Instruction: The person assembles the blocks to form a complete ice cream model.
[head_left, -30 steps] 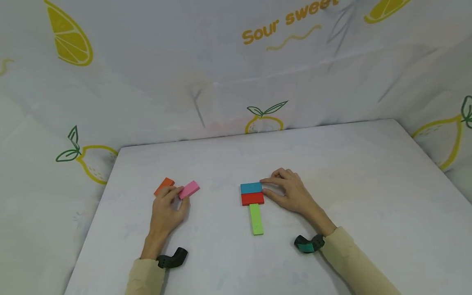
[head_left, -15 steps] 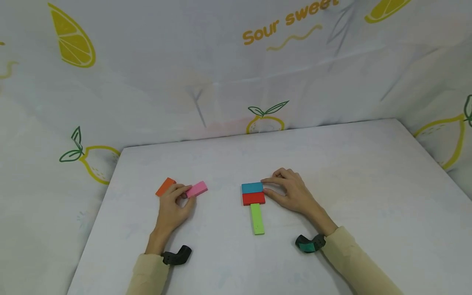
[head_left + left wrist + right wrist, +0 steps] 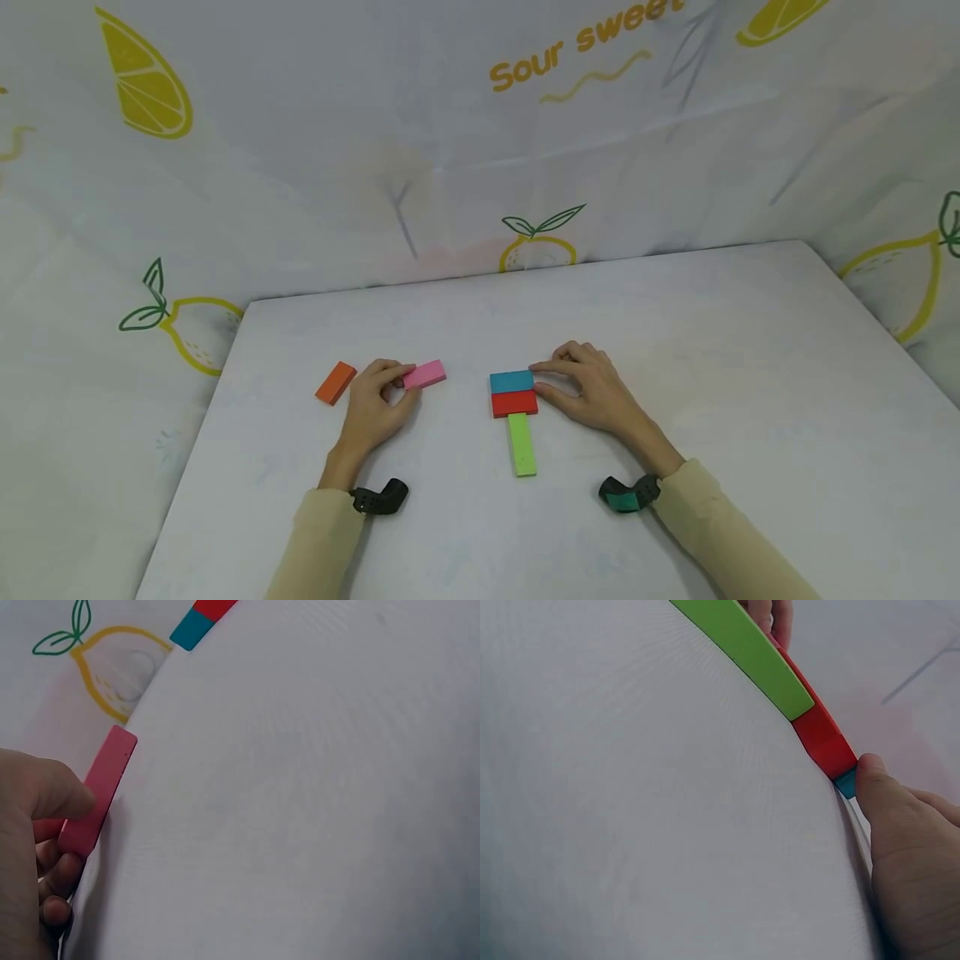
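My left hand (image 3: 377,407) pinches a pink block (image 3: 424,374) between thumb and fingers, its free end pointing right. In the left wrist view the thumb presses on the face of the pink block (image 3: 105,787). At the middle of the table, a blue block (image 3: 512,382) lies flush behind a red block (image 3: 514,404). A light green block (image 3: 522,445) runs from the red one toward the front, forming a T shape. My right hand (image 3: 588,387) holds the blue block's right end, index finger at the far corner and thumb at the near one.
An orange block (image 3: 336,383) lies slanted on the white table (image 3: 645,317), left of my left hand. Behind the table hangs a white cloth (image 3: 322,167) printed with lemons. Each wrist wears a dark band with a camera piece.
My left hand has moved right with the pink block, nearing the blue and red blocks, and the orange block is now fully uncovered. My right hand stays in place.
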Demonstrator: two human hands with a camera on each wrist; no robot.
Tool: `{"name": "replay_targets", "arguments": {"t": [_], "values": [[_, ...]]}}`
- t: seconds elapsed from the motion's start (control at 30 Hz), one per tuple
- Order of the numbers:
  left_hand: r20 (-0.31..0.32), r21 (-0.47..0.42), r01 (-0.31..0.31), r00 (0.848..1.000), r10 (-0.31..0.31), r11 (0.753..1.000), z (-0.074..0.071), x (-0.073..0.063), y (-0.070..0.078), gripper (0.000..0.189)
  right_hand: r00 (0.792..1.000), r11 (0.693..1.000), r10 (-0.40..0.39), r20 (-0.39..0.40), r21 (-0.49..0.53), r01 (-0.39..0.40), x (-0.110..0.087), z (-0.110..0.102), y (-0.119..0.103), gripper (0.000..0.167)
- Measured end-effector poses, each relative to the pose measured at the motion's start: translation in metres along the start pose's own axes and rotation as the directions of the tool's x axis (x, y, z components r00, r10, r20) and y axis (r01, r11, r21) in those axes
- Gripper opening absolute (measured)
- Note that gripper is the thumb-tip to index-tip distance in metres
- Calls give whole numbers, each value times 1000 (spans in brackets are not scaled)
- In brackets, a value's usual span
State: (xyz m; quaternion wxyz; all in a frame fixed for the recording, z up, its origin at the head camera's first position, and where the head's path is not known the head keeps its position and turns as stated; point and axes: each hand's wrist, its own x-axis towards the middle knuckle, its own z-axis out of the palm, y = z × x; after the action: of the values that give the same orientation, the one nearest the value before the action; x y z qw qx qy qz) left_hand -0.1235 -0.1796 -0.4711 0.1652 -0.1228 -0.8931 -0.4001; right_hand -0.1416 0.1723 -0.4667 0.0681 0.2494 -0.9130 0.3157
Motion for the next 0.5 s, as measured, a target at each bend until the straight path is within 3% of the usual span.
{"name": "replay_targets", "arguments": {"t": [0.5], "values": [[93, -25, 22, 995, -20, 999, 24, 20, 17, 28, 1000, 1000, 0, -5, -11, -1, 0, 1, -1, 32]]}}
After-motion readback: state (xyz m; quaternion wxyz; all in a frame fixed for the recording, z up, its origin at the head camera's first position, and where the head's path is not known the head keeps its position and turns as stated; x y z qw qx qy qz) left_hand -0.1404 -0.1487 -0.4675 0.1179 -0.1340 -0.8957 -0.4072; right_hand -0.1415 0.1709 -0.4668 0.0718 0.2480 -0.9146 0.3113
